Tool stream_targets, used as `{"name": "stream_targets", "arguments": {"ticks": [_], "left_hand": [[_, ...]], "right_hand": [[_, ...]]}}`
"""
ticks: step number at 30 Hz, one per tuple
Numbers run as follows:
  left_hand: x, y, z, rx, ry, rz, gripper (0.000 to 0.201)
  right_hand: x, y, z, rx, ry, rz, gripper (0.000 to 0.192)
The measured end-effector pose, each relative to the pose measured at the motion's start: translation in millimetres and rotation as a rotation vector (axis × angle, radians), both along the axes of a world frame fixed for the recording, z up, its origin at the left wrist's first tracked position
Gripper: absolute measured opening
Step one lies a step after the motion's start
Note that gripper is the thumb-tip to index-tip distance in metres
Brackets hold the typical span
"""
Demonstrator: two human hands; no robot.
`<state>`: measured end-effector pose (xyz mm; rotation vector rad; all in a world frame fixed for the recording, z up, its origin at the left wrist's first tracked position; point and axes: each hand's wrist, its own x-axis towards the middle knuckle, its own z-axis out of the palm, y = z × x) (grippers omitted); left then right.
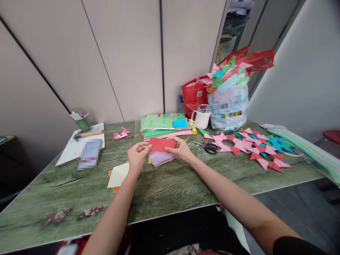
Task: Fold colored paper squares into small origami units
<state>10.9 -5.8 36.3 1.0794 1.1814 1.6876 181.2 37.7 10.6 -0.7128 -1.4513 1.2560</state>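
Beneath red paper spreads a green wood-grained table — pale panels behind.

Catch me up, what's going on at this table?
A person holds a red paper rectangle with both hands, left grip at one end and right grip at the other. It's above a small stack with purple paper on top. Cream paper lies beside the left forearm. Black-handled scissors and many folded paper pieces lie to the right.
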Motion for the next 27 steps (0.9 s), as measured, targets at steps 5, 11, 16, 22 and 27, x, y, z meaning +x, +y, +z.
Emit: {"name": "stream_targets", "arguments": {"ticks": [5, 11, 16, 22, 27], "left_hand": [[0, 2, -2.1, 0.082, 0.011, -0.041, 0.029], [9, -3, -5.1, 0.208, 0.059, -0.222, 0.039], [12, -2, -15.8, 0.114, 0.16, -0.231, 0.027], [8, 3, -16.9, 0.114, 0.043, -0.158, 0.033], [6, 4, -15.2, 0.153, 0.114, -0.13, 0.027]], "right_hand": [[-1, 0, -0.8, 0.016, -0.002, 0.018, 0.04], [-5, -3, -2.7, -0.026, 0.058, 0.004, 0.041], [-8, -7, -0.7, -0.039, 0.085, -0.006, 0.042], [-10, -9, 1.3, -0.12, 0.137, 0.023, 0.039], [-10, -7, 2.2, -0.311, 0.269, 0.224, 0.04]]}}
